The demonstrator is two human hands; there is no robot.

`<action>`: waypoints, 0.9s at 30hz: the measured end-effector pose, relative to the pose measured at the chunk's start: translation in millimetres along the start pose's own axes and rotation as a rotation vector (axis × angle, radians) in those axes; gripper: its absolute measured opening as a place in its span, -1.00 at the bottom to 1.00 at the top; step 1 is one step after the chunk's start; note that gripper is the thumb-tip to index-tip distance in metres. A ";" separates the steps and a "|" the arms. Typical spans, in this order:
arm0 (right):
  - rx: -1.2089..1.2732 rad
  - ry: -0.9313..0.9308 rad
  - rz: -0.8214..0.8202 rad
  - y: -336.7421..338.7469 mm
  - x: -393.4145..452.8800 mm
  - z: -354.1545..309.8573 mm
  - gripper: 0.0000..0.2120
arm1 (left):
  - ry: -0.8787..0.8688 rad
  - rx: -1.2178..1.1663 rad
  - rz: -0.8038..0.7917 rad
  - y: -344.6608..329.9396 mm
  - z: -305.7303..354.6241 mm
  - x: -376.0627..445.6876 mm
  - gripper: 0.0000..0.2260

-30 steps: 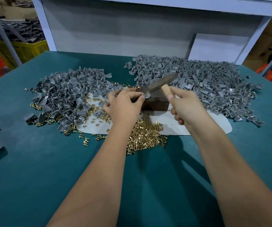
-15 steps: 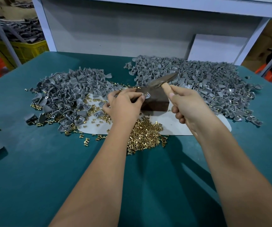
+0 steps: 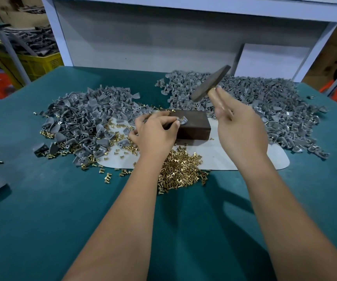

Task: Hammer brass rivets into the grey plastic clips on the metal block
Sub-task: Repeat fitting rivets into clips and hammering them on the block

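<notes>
While left hand [image 3: 155, 132] pinches small grey plastic clip [image 3: 182, 121] on dark metal block [image 3: 192, 126], right hand [image 3: 238, 126] grips raised steel-headed wooden hammer [image 3: 211, 83]; clip sits down-left of head, so short drop.

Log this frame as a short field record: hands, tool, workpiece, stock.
left hand: pinches a grey clip on the metal block
right hand: grips the hammer by its wooden handle, head raised above the block
rivet: brass glint on the held clip; seating cannot be told
rivet stock: loose brass rivets heaped near the block
clip stock: left pile and right pile
surface: green table
</notes>
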State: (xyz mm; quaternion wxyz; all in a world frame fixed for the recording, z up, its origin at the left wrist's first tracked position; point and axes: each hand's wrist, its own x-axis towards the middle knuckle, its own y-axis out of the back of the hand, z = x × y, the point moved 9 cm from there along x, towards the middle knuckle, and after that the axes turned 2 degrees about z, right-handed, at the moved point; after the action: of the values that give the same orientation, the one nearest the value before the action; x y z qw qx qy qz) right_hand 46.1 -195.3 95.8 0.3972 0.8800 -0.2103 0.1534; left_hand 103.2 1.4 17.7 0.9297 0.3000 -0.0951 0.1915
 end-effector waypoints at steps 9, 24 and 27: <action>-0.171 0.069 -0.003 -0.4 6.2 -5.7 -0.61 | 0.018 -0.021 0.012 -0.2 -1.3 1.3 -0.92; -0.309 0.146 -0.005 -8.1 -1.0 -22.0 -0.60 | 0.005 -0.020 0.031 1.5 -0.6 1.0 -0.92; -0.381 0.156 -0.133 -23.6 -6.3 -19.9 -0.59 | -0.011 0.025 0.024 2.3 2.3 -0.5 -0.89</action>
State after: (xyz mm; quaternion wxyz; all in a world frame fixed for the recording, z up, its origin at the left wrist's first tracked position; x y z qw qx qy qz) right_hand 50.2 -164.5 90.7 0.5808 0.7864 -0.1456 0.1518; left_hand 101.6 1.6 20.5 0.9229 0.3116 -0.1012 0.2020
